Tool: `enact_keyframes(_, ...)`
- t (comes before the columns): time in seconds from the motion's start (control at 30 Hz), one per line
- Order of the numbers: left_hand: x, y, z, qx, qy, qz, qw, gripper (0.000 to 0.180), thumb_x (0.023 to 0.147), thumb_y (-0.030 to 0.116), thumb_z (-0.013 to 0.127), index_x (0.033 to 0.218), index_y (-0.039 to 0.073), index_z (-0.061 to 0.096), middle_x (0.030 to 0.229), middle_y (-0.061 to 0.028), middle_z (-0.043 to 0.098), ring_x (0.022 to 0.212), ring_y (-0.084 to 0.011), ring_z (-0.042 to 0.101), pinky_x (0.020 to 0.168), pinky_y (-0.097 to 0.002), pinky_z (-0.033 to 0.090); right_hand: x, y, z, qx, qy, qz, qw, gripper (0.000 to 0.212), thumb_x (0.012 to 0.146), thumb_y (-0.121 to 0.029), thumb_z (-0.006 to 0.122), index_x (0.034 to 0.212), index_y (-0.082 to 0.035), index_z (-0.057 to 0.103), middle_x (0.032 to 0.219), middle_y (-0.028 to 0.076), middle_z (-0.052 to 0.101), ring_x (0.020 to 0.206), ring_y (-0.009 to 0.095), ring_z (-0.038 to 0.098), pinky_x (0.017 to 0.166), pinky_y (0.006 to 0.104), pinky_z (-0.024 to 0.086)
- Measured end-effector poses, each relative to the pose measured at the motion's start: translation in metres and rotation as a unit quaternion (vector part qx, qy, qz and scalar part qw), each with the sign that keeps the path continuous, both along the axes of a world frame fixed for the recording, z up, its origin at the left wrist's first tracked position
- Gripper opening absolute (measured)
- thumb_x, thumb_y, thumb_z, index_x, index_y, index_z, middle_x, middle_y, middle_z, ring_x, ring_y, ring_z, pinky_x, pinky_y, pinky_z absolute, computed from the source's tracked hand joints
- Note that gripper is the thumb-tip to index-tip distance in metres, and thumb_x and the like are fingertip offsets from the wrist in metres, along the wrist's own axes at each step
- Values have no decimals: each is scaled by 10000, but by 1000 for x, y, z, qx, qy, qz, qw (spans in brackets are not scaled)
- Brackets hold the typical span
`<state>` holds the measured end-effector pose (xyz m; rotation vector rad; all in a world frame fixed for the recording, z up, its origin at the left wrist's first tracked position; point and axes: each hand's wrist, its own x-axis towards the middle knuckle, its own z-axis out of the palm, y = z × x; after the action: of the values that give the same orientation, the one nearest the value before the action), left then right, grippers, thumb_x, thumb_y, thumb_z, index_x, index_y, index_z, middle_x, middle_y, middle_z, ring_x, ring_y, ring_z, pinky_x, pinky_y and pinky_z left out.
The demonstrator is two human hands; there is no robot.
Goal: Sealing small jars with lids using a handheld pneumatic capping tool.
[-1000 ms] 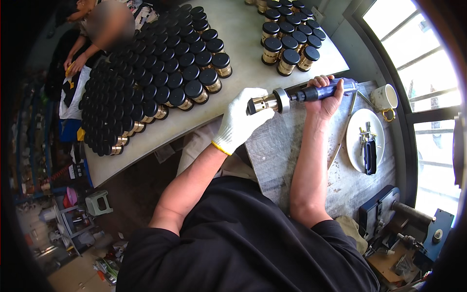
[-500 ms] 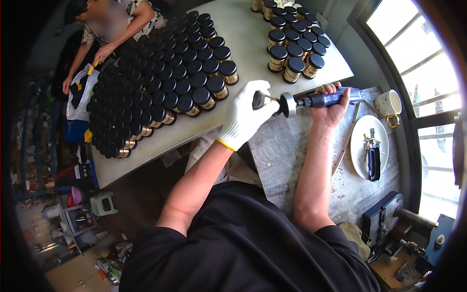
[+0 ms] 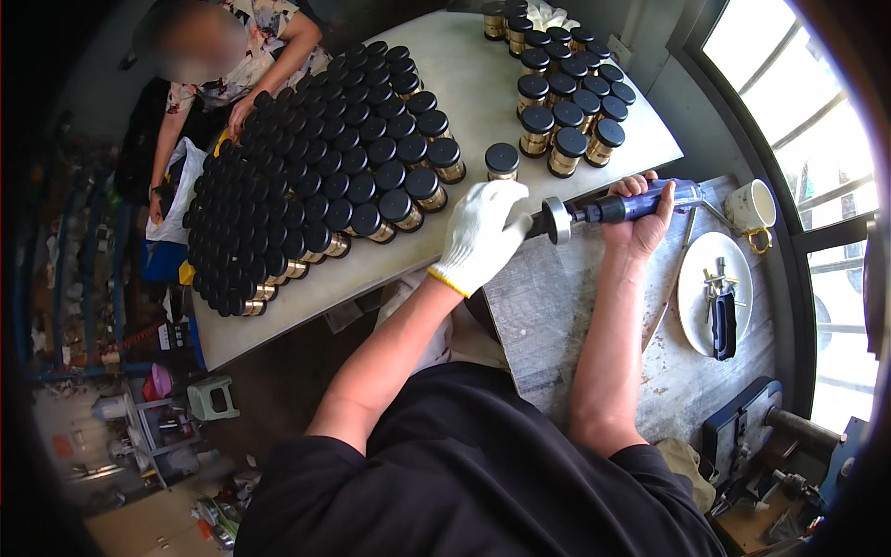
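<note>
Black-lidded jar [image 3: 502,160]: newly standing on the bench [image 3: 473,84], upright, between the large cluster [image 3: 325,176] and the smaller cluster [image 3: 571,107].
Left hand [image 3: 478,232]: white-gloved, just below that jar, thumb apart from fingers; I can't tell whether it touches the jar or the dark piece [image 3: 537,225].
Right hand [image 3: 636,218]: bare, wrapped around the blue driver [image 3: 682,194].
Metal cup [image 3: 559,222]: on the driver's nose, near my glove.
Meaning: I judge one jar now set down.
</note>
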<state>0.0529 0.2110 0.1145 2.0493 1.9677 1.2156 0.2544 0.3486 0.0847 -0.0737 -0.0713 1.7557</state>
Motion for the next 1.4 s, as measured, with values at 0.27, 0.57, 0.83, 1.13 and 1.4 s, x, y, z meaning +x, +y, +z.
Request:
enact_keyframes(0.27,-15,104,5,-9,-96,57,994,521,727,307,789,1162,66,633,1168,-198,642,1088,-371,611,951,-446,493,-2,0,-1,3,-15,-4,1000,312,963,-331,628,1072,-58,521,772,33,489,699,160,502,690,304,450)
enact_keyframes(0.57,-9,37,5,-52,-361,-15,931,249,875,175,740,1042,27,627,868,-20,665,756,-112,633,708,-278,528,3,2,-7,17,26,10,999,342,957,-344,632,1088,-49,519,786,35,481,701,157,483,704,308,442)
enact_keyframes(0.83,-5,-15,41,-241,-140,-123,953,347,798,276,780,979,24,623,839,-146,674,724,-288,671,658,-369,528,-4,6,-5,8,59,34,998,307,947,-331,639,1025,-56,527,755,40,486,692,168,486,690,312,443)
enact_keyframes(1.13,4,-7,44,-263,14,-82,961,407,756,428,736,891,58,630,847,-186,683,819,-394,662,728,-461,530,-2,2,-4,8,-14,20,1000,286,928,-307,660,1001,-67,523,746,43,504,675,179,510,674,310,457)
enact_keyframes(1.4,3,-7,37,-235,-4,-87,968,375,765,344,782,892,23,636,846,-188,666,786,-381,649,687,-413,518,-6,3,-3,22,-26,24,999,293,935,-308,652,1038,-68,520,757,45,507,676,182,514,669,314,460)
